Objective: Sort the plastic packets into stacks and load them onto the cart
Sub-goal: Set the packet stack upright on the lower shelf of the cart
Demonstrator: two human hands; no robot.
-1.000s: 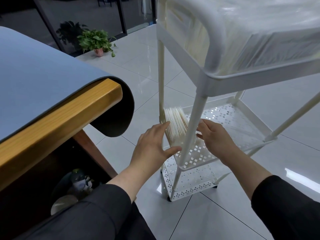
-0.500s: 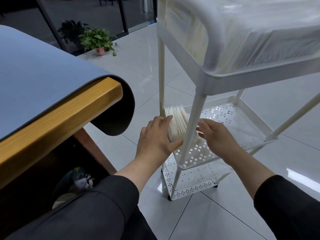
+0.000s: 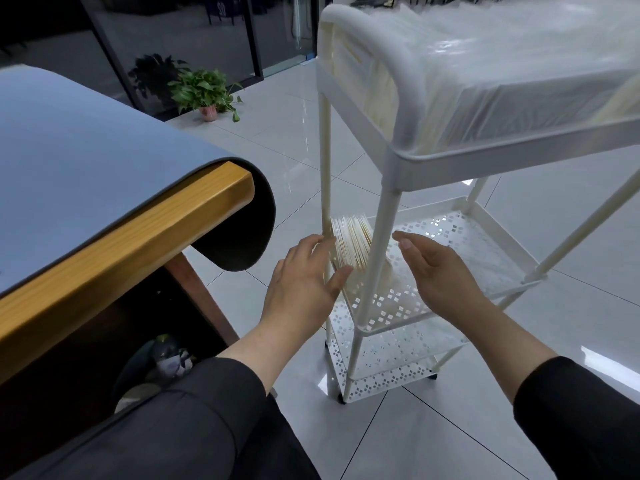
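Observation:
A white three-tier cart stands on the tiled floor. Its top tray is filled with stacked clear plastic packets. On the perforated middle shelf a stack of packets stands on edge in the near left corner. My left hand is just left of that stack with straight fingers, its thumb near the stack's lower edge. My right hand hovers to the right of the cart's front post, fingers relaxed, holding nothing.
A wooden table covered by a blue-grey mat that hangs over its corner is at the left. A potted plant stands by the glass wall. The cart's bottom shelf is bare. A bin with rubbish sits under the table.
Both hands have drawn back from the packet stack on the middle shelf. The right hand has lifted off and opened; the stack stays standing in the corner.

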